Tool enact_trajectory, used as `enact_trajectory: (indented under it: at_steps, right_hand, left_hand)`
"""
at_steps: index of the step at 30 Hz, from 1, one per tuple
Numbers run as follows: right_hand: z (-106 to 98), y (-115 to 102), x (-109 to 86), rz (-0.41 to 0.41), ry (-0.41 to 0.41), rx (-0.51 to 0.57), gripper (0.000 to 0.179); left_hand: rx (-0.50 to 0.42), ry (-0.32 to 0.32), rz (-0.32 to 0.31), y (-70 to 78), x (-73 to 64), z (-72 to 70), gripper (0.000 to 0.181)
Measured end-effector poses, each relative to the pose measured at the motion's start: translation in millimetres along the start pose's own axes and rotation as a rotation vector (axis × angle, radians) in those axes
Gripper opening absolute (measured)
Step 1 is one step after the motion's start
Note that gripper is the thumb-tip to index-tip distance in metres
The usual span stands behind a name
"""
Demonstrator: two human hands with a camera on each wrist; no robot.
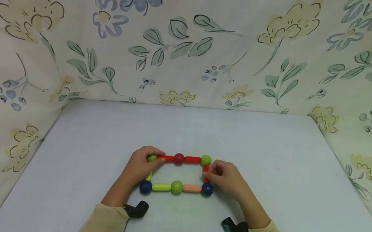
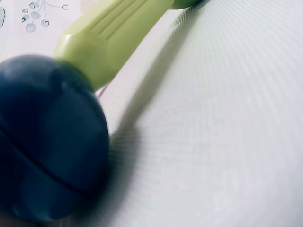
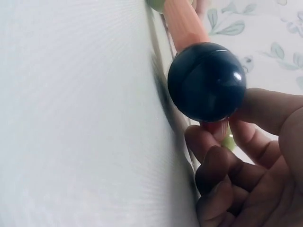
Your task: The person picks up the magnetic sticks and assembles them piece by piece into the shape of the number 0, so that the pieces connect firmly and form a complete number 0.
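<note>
A flat rectangle of toy magnetic sticks and balls lies on the table. My left hand (image 1: 139, 163) is at its far left corner, thumb and index finger pinching the far-left red magnetic stick (image 1: 168, 158) beside a partly covered green ball (image 1: 151, 158). At the right side, my right hand (image 1: 228, 178) pinches the right-side red magnetic stick (image 1: 206, 168), between a green ball (image 1: 206, 160) and a dark blue ball (image 3: 207, 81). A yellow-green stick (image 1: 161, 187), a green ball (image 1: 177, 187) and a peach stick (image 1: 192, 188) form the near side. The left wrist view shows no fingers.
The near left corner is another dark blue ball (image 2: 49, 137), joined to a yellow-green stick (image 2: 109, 40) running away. A dark red ball (image 1: 178, 159) and a second red stick (image 1: 192, 159) continue the far side. Floral cloth (image 1: 195, 43) hangs behind the white table (image 1: 100, 128).
</note>
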State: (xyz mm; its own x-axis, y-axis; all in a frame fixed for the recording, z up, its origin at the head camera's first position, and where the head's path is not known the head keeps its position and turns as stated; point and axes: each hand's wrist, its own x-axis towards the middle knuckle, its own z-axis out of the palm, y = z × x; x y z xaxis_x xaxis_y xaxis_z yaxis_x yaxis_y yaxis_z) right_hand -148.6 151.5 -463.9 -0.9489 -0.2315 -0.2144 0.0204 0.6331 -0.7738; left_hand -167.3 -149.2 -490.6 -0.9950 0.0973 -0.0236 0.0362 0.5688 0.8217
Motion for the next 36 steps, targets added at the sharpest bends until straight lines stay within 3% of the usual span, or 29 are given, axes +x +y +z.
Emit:
enact_trajectory:
  at_steps: [14, 17, 22, 24, 32, 36]
  right_hand:
    - [-2.0, 0.7, -0.5, -0.031, -0.022, -0.012, 0.022]
    - [-2.8, 2.0, -0.4, -0.014, 0.011, -0.014, 0.022]
    - [-6.0, 4.2, -0.7, 0.062, 0.137, -0.086, 0.027]
    - [-7.9, 4.6, -1.2, 0.097, 0.139, -0.094, 0.032]
    - [-21.5, 7.3, -5.6, 0.09, -0.193, 0.028, 0.045]
    - [-26.2, 10.9, -6.5, 0.08, -0.28, 0.036, 0.044]
  left_hand:
    - [0.001, -0.011, 0.003, 2.2, -1.6, -0.9, 0.018]
    - [-0.016, -0.017, 0.006, 2.8, -2.3, -1.2, 0.017]
    - [-0.036, -0.025, 0.003, 1.2, -3.2, 0.0, 0.015]
    - [-0.036, -0.03, -0.005, -0.3, -3.5, 0.7, 0.015]
    - [-0.035, -0.02, 0.012, -2.3, -2.6, 1.0, 0.015]
    - [-0.032, -0.019, 0.027, -1.9, -2.3, 0.3, 0.016]
